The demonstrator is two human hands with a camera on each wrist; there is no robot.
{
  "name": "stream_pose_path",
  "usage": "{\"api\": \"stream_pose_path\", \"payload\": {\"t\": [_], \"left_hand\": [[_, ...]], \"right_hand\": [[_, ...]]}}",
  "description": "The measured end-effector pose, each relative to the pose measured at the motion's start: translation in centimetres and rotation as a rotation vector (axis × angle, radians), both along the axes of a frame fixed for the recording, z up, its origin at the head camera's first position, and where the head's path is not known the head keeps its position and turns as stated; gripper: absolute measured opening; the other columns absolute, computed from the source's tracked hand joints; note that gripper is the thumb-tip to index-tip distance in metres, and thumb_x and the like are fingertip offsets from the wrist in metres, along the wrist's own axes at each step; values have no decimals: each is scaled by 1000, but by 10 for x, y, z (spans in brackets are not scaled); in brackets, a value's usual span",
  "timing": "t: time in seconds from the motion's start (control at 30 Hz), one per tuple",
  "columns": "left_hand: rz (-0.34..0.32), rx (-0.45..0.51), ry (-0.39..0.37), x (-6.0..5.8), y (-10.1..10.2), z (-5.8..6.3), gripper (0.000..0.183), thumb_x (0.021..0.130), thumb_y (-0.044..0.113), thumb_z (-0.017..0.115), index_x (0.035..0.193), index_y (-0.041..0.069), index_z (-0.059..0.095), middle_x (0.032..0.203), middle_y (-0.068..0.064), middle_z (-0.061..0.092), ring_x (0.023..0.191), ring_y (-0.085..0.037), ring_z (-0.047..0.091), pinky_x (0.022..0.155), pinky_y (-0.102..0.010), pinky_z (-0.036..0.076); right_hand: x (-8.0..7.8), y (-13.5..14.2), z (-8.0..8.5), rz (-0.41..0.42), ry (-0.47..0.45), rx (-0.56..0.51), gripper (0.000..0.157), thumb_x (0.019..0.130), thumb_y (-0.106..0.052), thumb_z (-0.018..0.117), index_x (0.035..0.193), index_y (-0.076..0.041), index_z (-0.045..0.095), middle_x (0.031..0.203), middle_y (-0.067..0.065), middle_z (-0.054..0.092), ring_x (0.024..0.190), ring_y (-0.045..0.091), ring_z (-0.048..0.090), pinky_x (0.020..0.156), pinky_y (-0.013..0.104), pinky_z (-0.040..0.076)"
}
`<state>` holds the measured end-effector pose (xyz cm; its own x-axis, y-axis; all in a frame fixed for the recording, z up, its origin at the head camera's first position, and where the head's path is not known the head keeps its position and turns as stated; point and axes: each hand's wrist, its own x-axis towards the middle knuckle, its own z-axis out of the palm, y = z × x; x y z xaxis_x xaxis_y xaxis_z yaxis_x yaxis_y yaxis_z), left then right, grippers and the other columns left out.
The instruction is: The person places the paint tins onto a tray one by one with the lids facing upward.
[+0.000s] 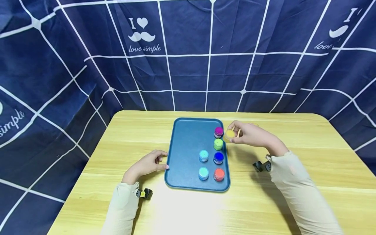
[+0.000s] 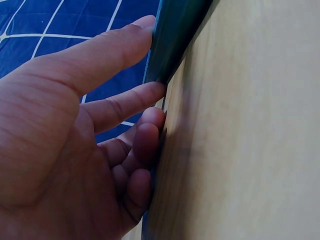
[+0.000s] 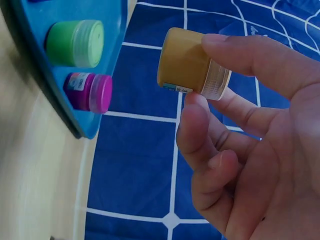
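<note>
My right hand [image 1: 249, 133] pinches a small yellow paint pot [image 3: 185, 62] with a clear lid between thumb and fingers, just off the right edge of the blue tray [image 1: 185, 140]. Against the tray's left edge rest the thumb and fingertips of my left hand [image 1: 148, 163], its other fingers bent. Down the tray's right side stand a magenta pot [image 1: 218, 132], a lime green pot [image 1: 218, 144], a dark blue pot [image 1: 218, 158] and a red pot [image 1: 219, 175]. Left of these are two light blue pots, one farther back [image 1: 203, 155] and one nearer [image 1: 203, 173].
The tray lies on a light wooden table [image 1: 97, 199]. A dark blue curtain [image 1: 188, 75] with white lines hangs behind the table and along its left side. Small black cameras are strapped at both wrists, the right one [image 1: 261, 166] low over the wood.
</note>
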<state>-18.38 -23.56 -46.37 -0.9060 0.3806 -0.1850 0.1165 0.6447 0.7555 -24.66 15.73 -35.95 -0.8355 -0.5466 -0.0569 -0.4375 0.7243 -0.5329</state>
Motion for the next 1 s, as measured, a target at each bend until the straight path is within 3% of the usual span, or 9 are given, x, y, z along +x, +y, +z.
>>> {"api": "stream_pose_path", "payload": {"t": [0.73, 1.0], "left_hand": [[8, -1, -4, 0, 0, 1, 49, 86, 25, 73, 126, 2, 56, 94, -6, 47, 83, -18, 43, 75, -30, 36], [4, 3, -4, 0, -1, 1, 49, 86, 26, 73, 125, 3, 56, 93, -6, 47, 82, -17, 43, 74, -29, 37]], "right_hand": [[-8, -26, 2, -2, 43, -54, 35, 86, -17, 69, 115, -3, 55, 96, 12, 61, 79, 22, 61, 66, 30, 48], [-13, -43, -6, 2, 77, -11, 39, 86, -23, 71, 118, -4, 57, 93, 9, 61, 78, 19, 58, 68, 30, 46]]}}
